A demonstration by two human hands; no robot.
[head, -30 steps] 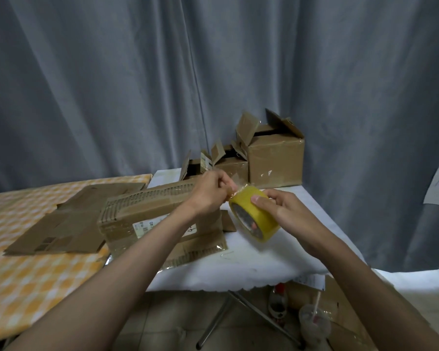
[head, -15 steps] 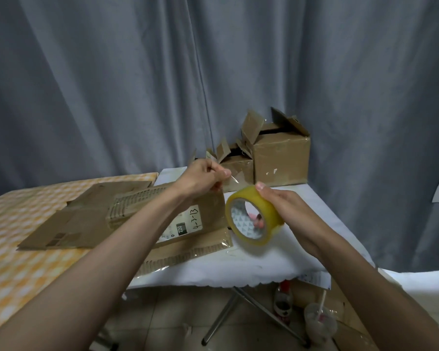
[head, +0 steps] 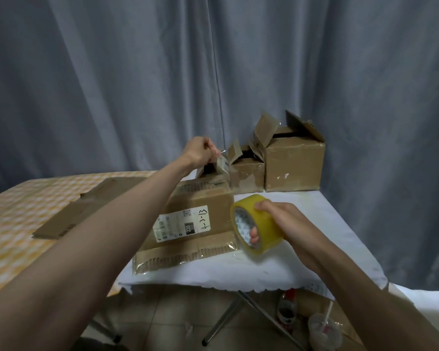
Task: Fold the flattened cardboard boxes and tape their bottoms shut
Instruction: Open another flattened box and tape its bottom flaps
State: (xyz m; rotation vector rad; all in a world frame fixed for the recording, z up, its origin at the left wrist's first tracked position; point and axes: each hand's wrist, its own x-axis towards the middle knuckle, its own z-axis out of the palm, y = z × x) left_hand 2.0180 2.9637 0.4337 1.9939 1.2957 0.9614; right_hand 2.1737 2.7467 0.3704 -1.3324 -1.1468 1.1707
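The cardboard box lay on the white table, its labelled side up. The right hand gripped the yellow tape roll just right of it. The left hand pinched the tape end above the box's far edge.
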